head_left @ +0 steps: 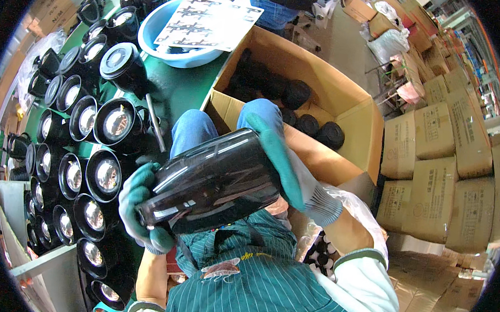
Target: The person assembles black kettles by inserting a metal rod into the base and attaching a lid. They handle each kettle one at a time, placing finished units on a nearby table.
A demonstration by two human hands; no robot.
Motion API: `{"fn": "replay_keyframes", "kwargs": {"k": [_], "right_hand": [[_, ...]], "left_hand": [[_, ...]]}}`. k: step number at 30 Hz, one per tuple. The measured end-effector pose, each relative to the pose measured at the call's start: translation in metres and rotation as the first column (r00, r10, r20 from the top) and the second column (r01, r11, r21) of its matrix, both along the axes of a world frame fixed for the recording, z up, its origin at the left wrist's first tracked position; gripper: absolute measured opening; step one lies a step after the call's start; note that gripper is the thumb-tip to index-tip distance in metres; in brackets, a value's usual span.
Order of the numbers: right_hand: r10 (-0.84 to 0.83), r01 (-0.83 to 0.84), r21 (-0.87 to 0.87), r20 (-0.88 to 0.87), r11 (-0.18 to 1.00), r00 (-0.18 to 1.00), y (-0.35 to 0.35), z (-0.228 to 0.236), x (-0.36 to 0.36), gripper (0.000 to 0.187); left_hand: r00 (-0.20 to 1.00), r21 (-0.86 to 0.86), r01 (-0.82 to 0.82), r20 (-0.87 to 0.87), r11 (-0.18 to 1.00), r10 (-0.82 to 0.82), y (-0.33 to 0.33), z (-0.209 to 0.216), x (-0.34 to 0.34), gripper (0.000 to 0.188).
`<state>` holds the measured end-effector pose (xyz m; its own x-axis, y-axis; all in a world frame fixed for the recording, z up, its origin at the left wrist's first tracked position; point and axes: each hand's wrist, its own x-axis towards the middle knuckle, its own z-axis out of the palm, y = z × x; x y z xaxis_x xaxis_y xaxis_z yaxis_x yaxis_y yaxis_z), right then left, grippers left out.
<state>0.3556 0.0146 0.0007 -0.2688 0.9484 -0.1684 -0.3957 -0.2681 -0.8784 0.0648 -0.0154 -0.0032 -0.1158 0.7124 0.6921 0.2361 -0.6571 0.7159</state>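
A large glossy black cylindrical housing (pixel 214 179), narrower toward its left end, lies tilted across my lap between both hands. My left hand (pixel 144 207), in a grey glove with green-coated fingers, wraps round its lower left end. On its right end presses my right hand (pixel 286 169), gloved alike, with the fingers stretched along the rim and holding it. The end faces of the housing are hidden by the gloves. To the left, on a green table (pixel 180 86), stand several black bowl-shaped housings (pixel 116 122) with shiny insides.
An open cardboard box (pixel 350 110) with black round parts (pixel 296 94) stands beyond my knees. A blue basin (pixel 149 32) carries a printed sheet (pixel 209 25). A metal rod (pixel 156 124) lies at the table edge. Stacked cartons (pixel 433 161) line the right side.
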Motion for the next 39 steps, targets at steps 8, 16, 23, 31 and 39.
{"fn": "replay_keyframes", "kwargs": {"k": [8,16,23,31,39], "right_hand": [[-0.034,0.021,0.141,0.086,0.99,0.996,0.003,0.016,-0.01,0.057],[-0.589,-0.25,0.9,0.425,0.358,0.688,0.026,0.077,-0.029,0.062],[-0.429,-0.69,0.701,0.576,-0.178,0.696,0.017,0.102,-0.042,0.055],[-0.29,-0.758,0.641,0.707,-0.121,0.645,0.026,0.113,-0.037,0.068],[-0.105,-0.197,0.473,0.54,0.859,0.835,-0.006,0.071,-0.003,0.07]], "left_hand": [[0.987,0.187,-0.045,0.158,0.981,0.015,-0.003,-0.001,0.027,0.06],[0.589,-0.454,0.343,0.786,0.822,0.188,-0.011,-0.032,0.029,0.054],[0.265,-0.335,0.906,0.925,0.258,0.271,0.003,-0.025,0.035,0.044],[0.392,-0.476,0.853,0.855,0.213,0.341,0.014,-0.018,0.05,0.041],[0.594,-0.54,0.484,0.781,0.689,0.195,0.024,-0.067,0.011,0.045]]}}
